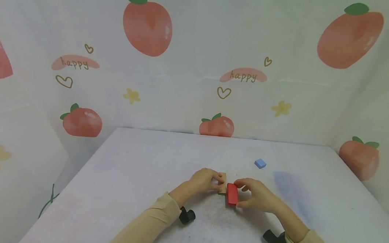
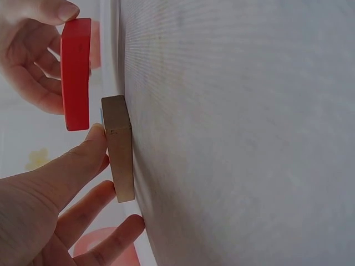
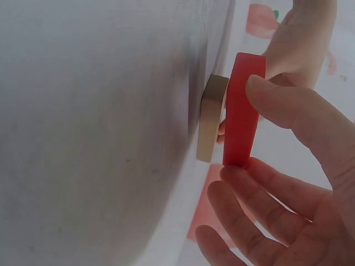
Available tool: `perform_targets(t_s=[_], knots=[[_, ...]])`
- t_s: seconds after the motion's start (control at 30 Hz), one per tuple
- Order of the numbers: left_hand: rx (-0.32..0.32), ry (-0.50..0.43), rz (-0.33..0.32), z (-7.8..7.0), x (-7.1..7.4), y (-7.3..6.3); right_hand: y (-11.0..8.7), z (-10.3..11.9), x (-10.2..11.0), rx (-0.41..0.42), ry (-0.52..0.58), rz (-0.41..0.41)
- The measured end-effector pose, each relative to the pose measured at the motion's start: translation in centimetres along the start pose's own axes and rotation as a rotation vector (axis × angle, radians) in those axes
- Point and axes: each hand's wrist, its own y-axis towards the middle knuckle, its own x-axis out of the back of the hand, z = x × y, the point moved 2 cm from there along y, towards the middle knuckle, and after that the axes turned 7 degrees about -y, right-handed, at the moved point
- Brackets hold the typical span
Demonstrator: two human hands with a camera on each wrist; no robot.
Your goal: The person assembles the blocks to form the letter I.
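Observation:
A flat, plain wooden block (image 1: 224, 184) lies on the table, and my left hand (image 1: 204, 181) grips it by its sides. The left thumb is on the near part of this wooden block (image 2: 121, 160) in the left wrist view. My right hand (image 1: 258, 195) pinches a red rectangular block (image 1: 232, 194) at its two ends, thumb on one and fingertips on the other. In the right wrist view, the red block (image 3: 242, 119) is raised off the table, just beside and above the wooden one. The left fingers are partly hidden there.
A small blue block (image 1: 260, 163) lies farther back, right of the hands. Black wrist attachments (image 1: 187, 217) sit under both forearms. A pale printed cloth (image 1: 183, 91) hangs behind the white table (image 1: 139, 162), whose back edge runs along it.

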Motion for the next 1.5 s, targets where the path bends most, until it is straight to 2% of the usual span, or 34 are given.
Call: perform_targets(t_s=[0.53, 1.0, 1.5], knots=[[-0.022, 0.028, -0.010, -0.1, 0.1, -0.1, -0.1, 0.3, -0.5, 0.006, -0.001, 0.019], [-0.016, 0.010, -0.028, -0.1, 0.0, -0.1, -0.4, 0.9, -0.6, 0.046, 0.009, 0.015], [0.005, 0.005, -0.017, -0.2, 0.1, -0.1, -0.6, 1.4, -0.6, 0.062, 0.012, 0.020]])
